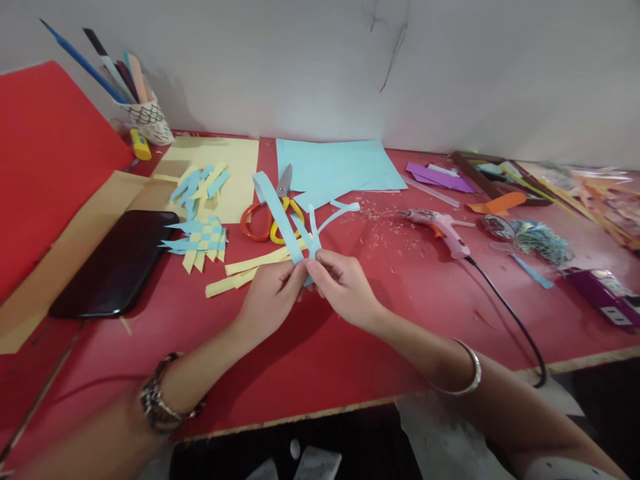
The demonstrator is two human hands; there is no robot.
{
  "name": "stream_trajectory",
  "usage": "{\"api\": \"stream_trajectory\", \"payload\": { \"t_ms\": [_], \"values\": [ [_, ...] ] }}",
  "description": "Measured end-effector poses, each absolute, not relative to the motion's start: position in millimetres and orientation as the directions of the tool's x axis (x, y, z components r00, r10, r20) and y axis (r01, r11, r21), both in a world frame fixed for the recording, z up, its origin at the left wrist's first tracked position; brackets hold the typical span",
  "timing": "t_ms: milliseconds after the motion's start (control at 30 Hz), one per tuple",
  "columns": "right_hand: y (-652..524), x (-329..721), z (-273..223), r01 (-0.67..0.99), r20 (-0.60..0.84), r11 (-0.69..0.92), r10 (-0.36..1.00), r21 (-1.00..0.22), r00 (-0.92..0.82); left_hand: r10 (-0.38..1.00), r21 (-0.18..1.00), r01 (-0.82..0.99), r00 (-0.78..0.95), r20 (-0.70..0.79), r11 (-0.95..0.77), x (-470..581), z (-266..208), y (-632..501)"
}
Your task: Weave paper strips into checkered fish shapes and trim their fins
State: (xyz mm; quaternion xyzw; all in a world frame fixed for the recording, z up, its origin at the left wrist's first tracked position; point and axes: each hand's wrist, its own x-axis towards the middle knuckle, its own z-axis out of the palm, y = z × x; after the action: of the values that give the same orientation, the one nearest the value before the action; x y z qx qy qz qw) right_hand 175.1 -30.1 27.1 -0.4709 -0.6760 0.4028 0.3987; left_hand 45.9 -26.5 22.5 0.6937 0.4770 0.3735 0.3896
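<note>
Several light blue paper strips (281, 217) are pinched between both hands above the red table. My left hand (270, 293) is closed on their lower end, thumb on top. Meeting it, my right hand (345, 283) grips the strips too, its thumb tip against the left one. Some strips fan upward and to the right. Behind them lie scissors (257, 223) with one red and one yellow handle loop. Pale yellow strips (240, 273) rest just left of the hands. Farther left is a woven blue and yellow paper piece (200, 239), with folded strips (200, 187) behind it.
Light blue (335, 163) and cream sheets (215, 157) lie near the wall. A black phone (117, 263) is at left, by a pen cup (150, 120). A pink glue gun (443, 230) with a trailing cord lies right, near a purple box (603, 293).
</note>
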Motion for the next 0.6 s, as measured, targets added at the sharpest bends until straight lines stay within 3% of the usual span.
{"api": "stream_trajectory", "payload": {
  "t_ms": [167,600],
  "values": [
    [-28.5,176.0,26.5,0.342,0.146,0.216,0.965,-0.915,-0.219,0.944,0.931,0.331,0.329,0.041,-0.156,46.2,24.6,-26.4],
    [-31.7,174.2,32.7,0.326,0.128,0.175,0.979,-0.929,-0.16,0.964,0.948,0.256,0.232,0.129,-0.189,50.1,25.8,-30.7]
  ]
}}
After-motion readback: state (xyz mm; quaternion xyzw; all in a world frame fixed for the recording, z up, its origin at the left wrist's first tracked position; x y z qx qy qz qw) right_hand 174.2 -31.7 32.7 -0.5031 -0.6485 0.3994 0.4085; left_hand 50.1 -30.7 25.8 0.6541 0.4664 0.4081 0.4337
